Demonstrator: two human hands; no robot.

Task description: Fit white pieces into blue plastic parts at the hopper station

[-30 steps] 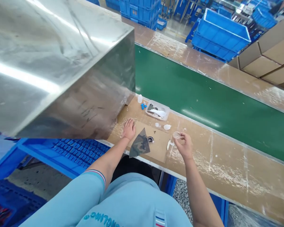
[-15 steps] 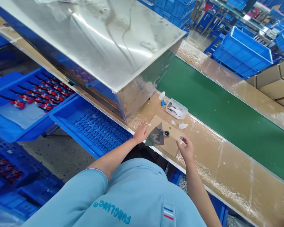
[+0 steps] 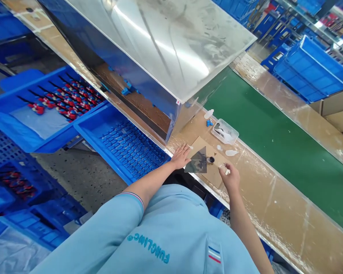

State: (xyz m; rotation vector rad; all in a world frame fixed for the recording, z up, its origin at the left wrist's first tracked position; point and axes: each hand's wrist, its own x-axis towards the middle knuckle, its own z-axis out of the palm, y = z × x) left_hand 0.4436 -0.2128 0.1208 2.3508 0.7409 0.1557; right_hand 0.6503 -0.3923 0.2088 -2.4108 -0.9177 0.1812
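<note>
My left hand (image 3: 181,157) lies palm down at the table edge with its fingers stretched out. By its fingertips is a small white piece (image 3: 190,147). Just right of that hand, a dark camouflage-like sheet (image 3: 196,161) rests on a piece of brown cardboard (image 3: 214,177). Beside the sheet stands a small round pot (image 3: 210,160) with dark contents. My right hand (image 3: 231,178), right of the pot, has its fingers closed around a small white piece (image 3: 227,172); its exact kind is too small to tell.
A clear plastic box (image 3: 236,136) with white and dark items stands beyond the cardboard, near small blue parts (image 3: 209,123). A metal hood (image 3: 171,45) covers part of the green conveyor belt (image 3: 263,118). Left are blue trays (image 3: 114,160), one with red-and-blue parts (image 3: 71,99).
The camera view has shifted, so the bench appears farther right. My left fingers look more spread out. My right hand has come slightly closer to the pot, still with the white piece.
</note>
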